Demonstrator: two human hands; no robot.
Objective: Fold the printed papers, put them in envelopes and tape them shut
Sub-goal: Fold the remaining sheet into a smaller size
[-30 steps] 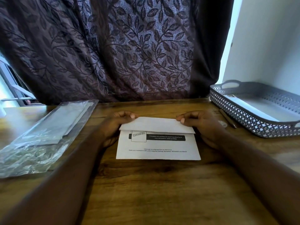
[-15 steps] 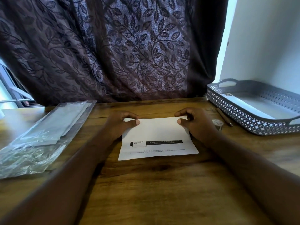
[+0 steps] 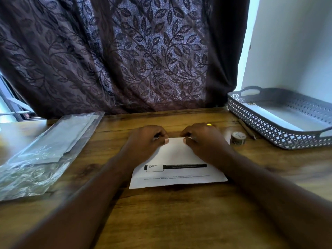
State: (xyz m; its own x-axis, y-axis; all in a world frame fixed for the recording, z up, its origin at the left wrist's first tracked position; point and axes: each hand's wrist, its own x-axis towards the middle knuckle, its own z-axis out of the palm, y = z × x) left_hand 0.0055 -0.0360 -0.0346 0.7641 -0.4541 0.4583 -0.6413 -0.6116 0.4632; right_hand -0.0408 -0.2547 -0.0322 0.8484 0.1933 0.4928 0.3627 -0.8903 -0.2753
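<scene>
Fingers curled, the left hand (image 3: 148, 141) and right hand (image 3: 203, 141) pinch the far edge of the folded white printed paper (image 3: 179, 157), thumbs on top. It lies flat on the brown wooden table (image 3: 179, 221), near a small tape roll (image 3: 238, 138).

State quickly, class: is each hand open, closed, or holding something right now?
Left hand: fingers curled, pinching the far edge of the paper.
Right hand: fingers curled, pinching the same far edge.

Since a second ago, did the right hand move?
Yes. The right hand slid left along the paper, away from the tape roll.
</scene>
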